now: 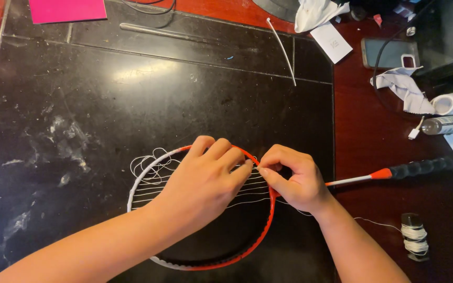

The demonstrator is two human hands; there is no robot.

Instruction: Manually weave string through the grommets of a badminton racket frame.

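Head view: my right hand [295, 181] pinches thin white string [247, 189] beside my left hand [205, 183], which presses the red-and-white round racket frame [260, 236]; pull slowly, keeping it tight.

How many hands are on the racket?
2. The left hand lies across the white strings of the red and white racket; the right hand pinches string at the frame's right edge.

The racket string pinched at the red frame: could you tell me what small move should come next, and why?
Probably draw the string snug with the right hand while the left hand steadies the racket frame: loose loops lie at the far rim.
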